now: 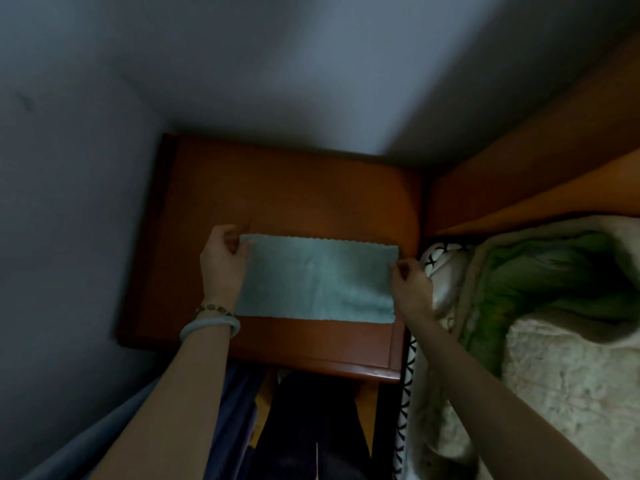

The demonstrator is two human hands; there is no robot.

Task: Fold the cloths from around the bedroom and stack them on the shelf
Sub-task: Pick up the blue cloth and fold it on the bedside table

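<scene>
Teal cloth (317,282) lying flat as a long rectangle on the wooden bedside surface (298,188), between the two hands. The left hand (223,261) pinches its far left corner with curled fingers (238,241); the right hand (412,285) pinches the right edge near the far corner. Step in hand, by the look of it: folding (the proportions suggest one fold is made). The next move calls for carrying one short end across to the other, edges matched, then pressing the crease. Rumpled bedding (554,271) lies just beside, to the right
</scene>
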